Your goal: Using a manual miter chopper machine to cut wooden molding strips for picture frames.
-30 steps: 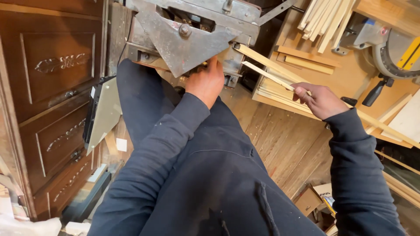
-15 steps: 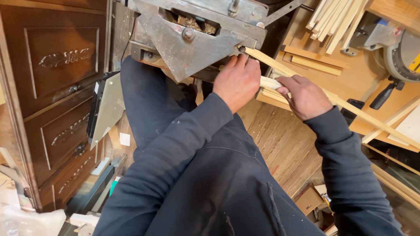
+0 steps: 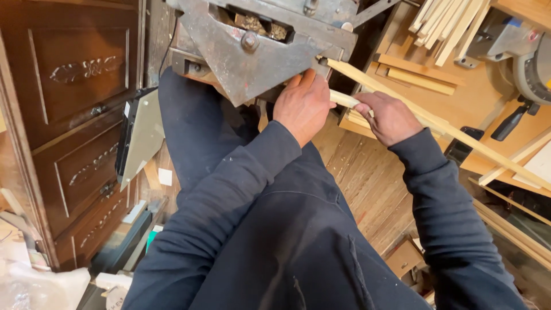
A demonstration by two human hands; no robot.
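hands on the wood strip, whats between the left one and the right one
In the head view, only a short rounded stretch of the pale wood strip shows between the left hand and right hand.

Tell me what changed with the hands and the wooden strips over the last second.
The right hand moved left from the strip pile toward the grey metal machine, bringing a short wooden strip that both hands now grip. The left hand shifted right from under the machine to meet it at the long wooden strip. The machine, the dark carved cabinet and the mitre saw stayed put.

sleeves: dark navy, long (creased) | trousers: dark navy | hands: bare
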